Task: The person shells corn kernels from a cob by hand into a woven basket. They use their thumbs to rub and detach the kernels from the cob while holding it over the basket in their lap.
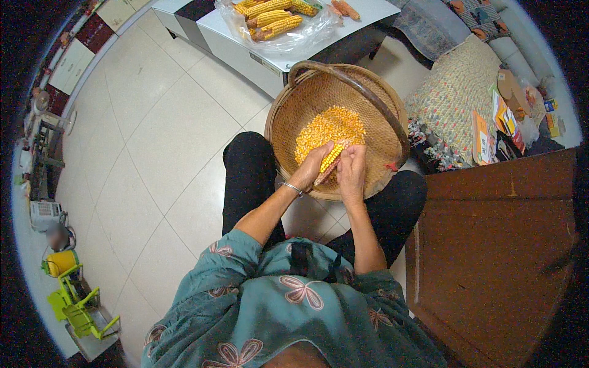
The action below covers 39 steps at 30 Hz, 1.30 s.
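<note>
A partly shelled ear of dried corn (pixel 331 158) is held over a round woven basket (pixel 382 96) between my knees. My left hand (pixel 314 164) grips the ear from the left, a metal bangle on its wrist. Against the ear's right side press the curled fingers of my right hand (pixel 352 170). Yellow kernels still cover the ear's upper face, while its lower edge shows bare pinkish cob. Loose corn kernels (pixel 329 124) lie heaped on the basket's floor. Over the basket arches a dark wooden handle (pixel 368 92), with a bit of red tied near its right end.
Several corn ears (pixel 276 18) lie in a clear plastic bag on a white table (pixel 244 53), with bare cobs (pixel 346 9) beside it. A brown wooden panel (pixel 492 239) stands at the right, below a woven cushion (pixel 455 92). A green child's chair (pixel 83 313) is at far left.
</note>
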Motion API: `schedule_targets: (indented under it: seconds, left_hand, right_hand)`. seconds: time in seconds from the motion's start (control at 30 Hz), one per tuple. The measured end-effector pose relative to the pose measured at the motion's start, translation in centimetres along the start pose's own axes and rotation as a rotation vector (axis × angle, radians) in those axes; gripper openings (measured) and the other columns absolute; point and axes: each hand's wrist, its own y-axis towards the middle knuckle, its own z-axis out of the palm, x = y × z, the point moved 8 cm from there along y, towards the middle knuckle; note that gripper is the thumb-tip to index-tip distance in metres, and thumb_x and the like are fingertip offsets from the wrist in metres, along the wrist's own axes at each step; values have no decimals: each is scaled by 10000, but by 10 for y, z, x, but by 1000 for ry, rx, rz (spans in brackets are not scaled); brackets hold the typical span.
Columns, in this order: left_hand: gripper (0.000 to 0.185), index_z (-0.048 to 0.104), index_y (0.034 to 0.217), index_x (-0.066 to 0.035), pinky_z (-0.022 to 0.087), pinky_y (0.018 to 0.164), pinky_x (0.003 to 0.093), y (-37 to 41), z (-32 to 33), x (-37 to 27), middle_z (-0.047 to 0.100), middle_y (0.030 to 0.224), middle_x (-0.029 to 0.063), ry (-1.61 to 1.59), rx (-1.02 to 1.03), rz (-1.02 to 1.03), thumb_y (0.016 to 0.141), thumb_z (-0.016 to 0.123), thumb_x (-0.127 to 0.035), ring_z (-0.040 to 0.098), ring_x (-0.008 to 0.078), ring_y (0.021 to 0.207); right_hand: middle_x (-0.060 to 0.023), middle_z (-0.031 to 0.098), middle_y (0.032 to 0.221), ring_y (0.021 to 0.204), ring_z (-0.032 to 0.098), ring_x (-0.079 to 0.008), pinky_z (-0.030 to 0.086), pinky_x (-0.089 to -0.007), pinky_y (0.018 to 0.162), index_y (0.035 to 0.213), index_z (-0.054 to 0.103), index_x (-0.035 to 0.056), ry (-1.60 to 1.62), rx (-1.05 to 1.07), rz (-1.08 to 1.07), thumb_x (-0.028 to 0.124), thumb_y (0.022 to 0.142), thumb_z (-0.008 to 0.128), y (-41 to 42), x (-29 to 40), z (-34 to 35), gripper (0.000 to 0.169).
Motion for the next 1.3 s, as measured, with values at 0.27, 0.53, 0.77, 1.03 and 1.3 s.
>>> schedule_targets:
  seconds: [0.27,0.53,0.77,1.03,1.3]
  left_hand:
    - [379,545,964,-21,403,626,233,7,-5,3,537,817,27,11,-13,75,909,367,-352,476,99,698]
    - [385,530,999,20,403,722,249,12,-10,7,551,896,50,25,-23,135,913,367,-318,495,125,793]
    - [359,533,967,30,380,784,251,9,-15,2,537,947,49,-23,-101,171,905,388,-293,474,127,862]
    - [278,522,900,-2,395,720,233,-5,-1,-26,521,846,30,151,-55,368,888,429,-264,478,109,787]
    - [264,517,855,-13,389,665,233,-2,-3,-17,501,812,13,117,-30,276,892,431,-260,456,96,730]
  right_hand:
    - [-2,388,642,508,350,-58,292,-200,387,900,371,77,1,-1,-53,101,845,377,0,1,1,60]
    - [-13,372,591,431,324,-71,249,-207,335,891,395,88,198,-86,124,130,812,387,-3,-10,-2,91]
    - [30,339,533,394,286,-48,215,-195,320,819,431,84,204,-122,263,274,866,429,-5,-8,-7,196]
    - [54,314,476,359,272,-38,196,-193,322,660,430,91,255,-36,309,345,857,479,0,-2,-2,326]
    - [57,302,461,343,251,-42,193,-199,320,644,412,96,256,18,460,388,844,507,-4,-4,-2,367]
